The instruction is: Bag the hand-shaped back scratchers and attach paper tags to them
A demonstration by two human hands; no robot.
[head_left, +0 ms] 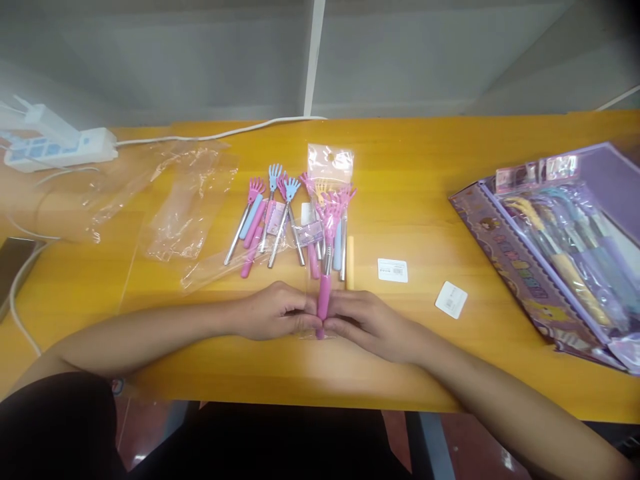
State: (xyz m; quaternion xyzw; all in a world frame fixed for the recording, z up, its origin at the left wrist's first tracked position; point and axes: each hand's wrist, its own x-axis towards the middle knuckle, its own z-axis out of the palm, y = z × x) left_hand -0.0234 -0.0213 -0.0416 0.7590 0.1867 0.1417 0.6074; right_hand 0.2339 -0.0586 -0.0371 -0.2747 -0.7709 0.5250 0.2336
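A pink back scratcher (324, 293) with a hand-shaped head and metal rod stands nearly upright in the picture, within or against a clear plastic bag (330, 163). My left hand (280, 311) pinches its pink handle from the left, near the lower end. From the right, my right hand (367, 323) grips the same handle, thumb against it. Just beyond my hands lie several scratchers with blue (291, 190), pink (257, 190) and yellow heads, along with loose pink, blue and yellow handles (351, 261). Exactly how far the bag covers the held scratcher is hard to tell.
Crumpled clear bags (183, 213) lie left of the scratchers. A white power strip (63, 150) with cables sits at the back left. Two white cards (393, 271) are on the right, beside an open purple box (530, 287) of bagged scratchers.
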